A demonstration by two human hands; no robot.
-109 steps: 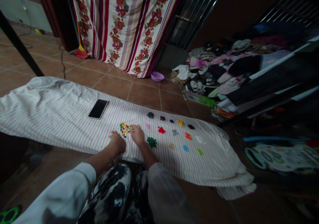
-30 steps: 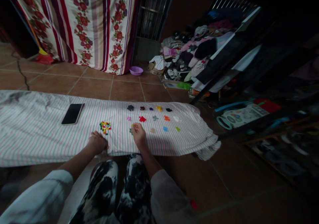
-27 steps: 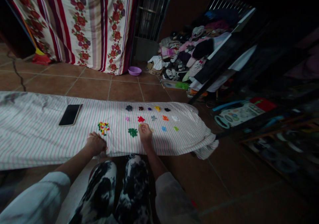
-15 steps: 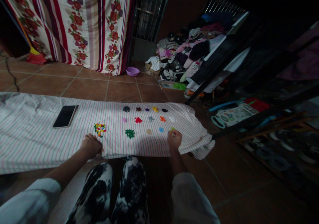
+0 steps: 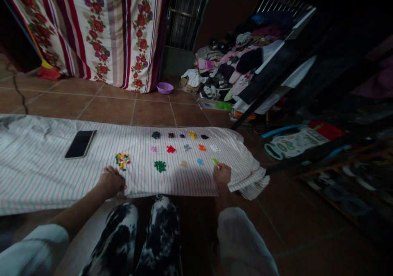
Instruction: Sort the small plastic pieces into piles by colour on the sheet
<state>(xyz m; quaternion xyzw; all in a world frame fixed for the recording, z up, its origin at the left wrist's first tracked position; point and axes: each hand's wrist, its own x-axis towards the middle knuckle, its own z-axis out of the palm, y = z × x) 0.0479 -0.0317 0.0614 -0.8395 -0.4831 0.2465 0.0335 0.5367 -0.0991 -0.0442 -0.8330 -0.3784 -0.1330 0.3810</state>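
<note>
My right hand [image 5: 223, 174] rests low over the striped cloth [image 5: 190, 186], thumb and fingers pinched at the near edge of a light green pile [image 5: 215, 161]. What the fingertips hold, if anything, is too small to make out. My left hand [image 5: 112, 181] lies on the cloth's near edge with its fingers curled under, their tips hidden. Just beyond it sits a mixed pile of small coloured pieces [image 5: 123, 160]. Single-colour piles stand in rows between my hands, among them dark green [image 5: 160, 166], beige [image 5: 183, 164], light blue [image 5: 199, 161], red [image 5: 170, 149] and orange [image 5: 202, 148].
A phone [image 5: 80, 144] lies on the cloth at the left. More piles, such as yellow [image 5: 192, 135] and white [image 5: 214, 148], occupy the far rows. On the tiled floor beyond are a purple basin [image 5: 165, 88] and a clothes heap [image 5: 233, 61].
My right hand has drawn slightly right and back, showing more of the light green pile. The view has shifted a little. My left hand stays in place on the cloth.
</note>
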